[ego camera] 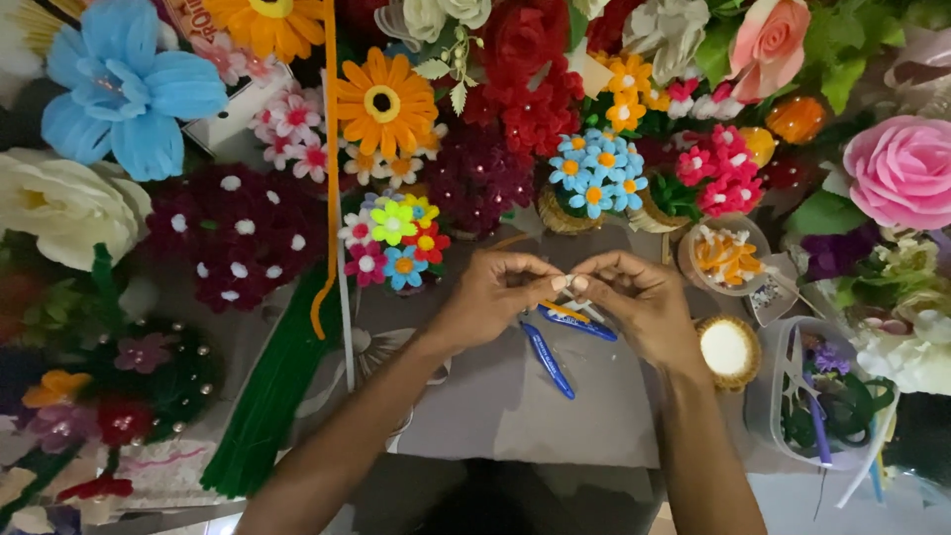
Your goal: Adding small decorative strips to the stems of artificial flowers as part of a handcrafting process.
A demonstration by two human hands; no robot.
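My left hand (492,295) and my right hand (639,300) meet over a grey table top (515,396), fingertips pinched together on a small white piece (572,283) between them. Blue pipe-cleaner strips (548,359) and a short orange one hang or lie just below the fingers. Whether both hands grip the same strip is hard to tell. A small multicoloured flower bunch (396,243) stands just left of my left hand.
Handmade flowers ring the work area: a blue bloom (124,89), orange daisy (384,99), dark red clusters (238,233), pink rose (901,168). Green pipe cleaners (272,396) lie at left. A clear cup (725,256), a small round basket (728,349) and a plastic tub (827,396) sit at right.
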